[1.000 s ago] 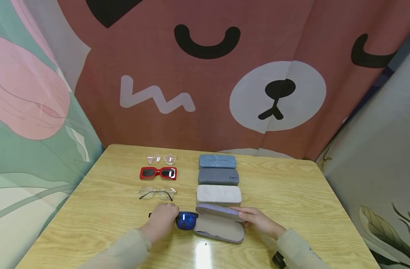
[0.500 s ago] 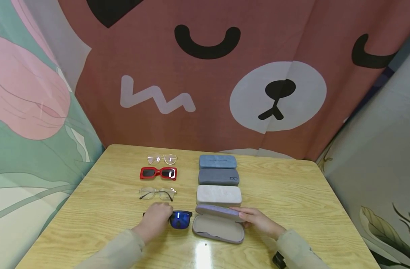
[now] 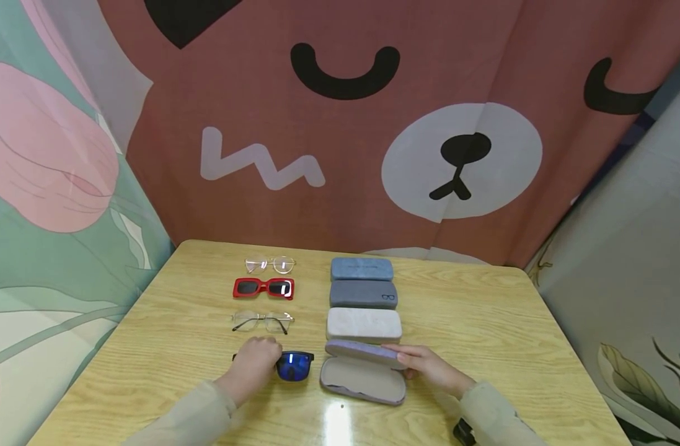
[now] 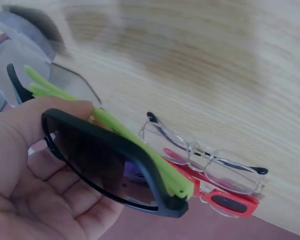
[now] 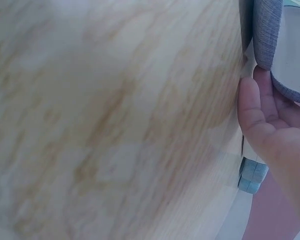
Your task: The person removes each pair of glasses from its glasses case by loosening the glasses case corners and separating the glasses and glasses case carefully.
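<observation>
My left hand (image 3: 251, 367) pinches a pair of sunglasses (image 3: 294, 365) with blue mirrored lenses and a black frame. The left wrist view shows their folded temples (image 4: 112, 125), bright green, under my thumb. To their right lies a hard glasses case (image 3: 364, 381), grey-purple outside and beige inside, its lid raised and nothing in it. With its fingers at the right end of that lid, my right hand (image 3: 429, 370) holds the case. In the right wrist view part of the case (image 5: 292, 55) is cut off by the frame's edge.
Beyond my left hand lie clear rimless glasses (image 3: 263, 321), red sunglasses (image 3: 263, 288) and thin-framed round glasses (image 3: 269, 265). Behind the raised lid stand three closed cases in a column: white (image 3: 364, 323), grey-blue (image 3: 363, 293) and blue (image 3: 362, 268). A patterned curtain (image 3: 340, 136) hangs behind the table.
My left hand has drawn the sunglasses leftward, away from the open case whose left edge they overlapped. My right hand and the case have stayed in place.
</observation>
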`<state>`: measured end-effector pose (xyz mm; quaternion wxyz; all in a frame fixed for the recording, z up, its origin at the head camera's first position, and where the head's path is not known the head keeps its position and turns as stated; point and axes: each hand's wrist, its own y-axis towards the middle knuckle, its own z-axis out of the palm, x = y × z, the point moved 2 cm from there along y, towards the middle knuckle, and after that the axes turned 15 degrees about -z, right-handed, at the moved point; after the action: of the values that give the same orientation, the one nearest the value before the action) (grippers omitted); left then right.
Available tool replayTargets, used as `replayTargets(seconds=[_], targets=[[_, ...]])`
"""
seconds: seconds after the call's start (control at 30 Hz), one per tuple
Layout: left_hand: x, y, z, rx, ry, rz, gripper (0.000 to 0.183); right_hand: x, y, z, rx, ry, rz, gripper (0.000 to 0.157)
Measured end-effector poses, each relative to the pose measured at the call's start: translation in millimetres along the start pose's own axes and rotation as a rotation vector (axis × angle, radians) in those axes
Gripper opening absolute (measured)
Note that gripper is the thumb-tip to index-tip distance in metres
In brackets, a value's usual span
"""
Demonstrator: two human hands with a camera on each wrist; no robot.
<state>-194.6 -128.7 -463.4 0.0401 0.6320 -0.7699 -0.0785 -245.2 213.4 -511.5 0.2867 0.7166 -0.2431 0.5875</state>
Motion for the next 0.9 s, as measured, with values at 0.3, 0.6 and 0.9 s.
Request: replayTargets(seconds=[0.3,0.6,0.9], targets=[[8.7,-1.7,6.5,0.006,0.004,-0.008,0.016,-1.9,-1.1,-0.5,-0.002,0.001,-0.008,0.047],[19.2,-0.7,9.5,0.027,0.038,0.003,0.015,-2.3,-0.7,-1.0,-0.004,-0.004,-0.004,0.048],[30.8,0.5,16.9,0.03,0.018,-0.003,0.018,-0.9,-0.3,-0.6,-0.001,-0.01,-0.003,0.048]])
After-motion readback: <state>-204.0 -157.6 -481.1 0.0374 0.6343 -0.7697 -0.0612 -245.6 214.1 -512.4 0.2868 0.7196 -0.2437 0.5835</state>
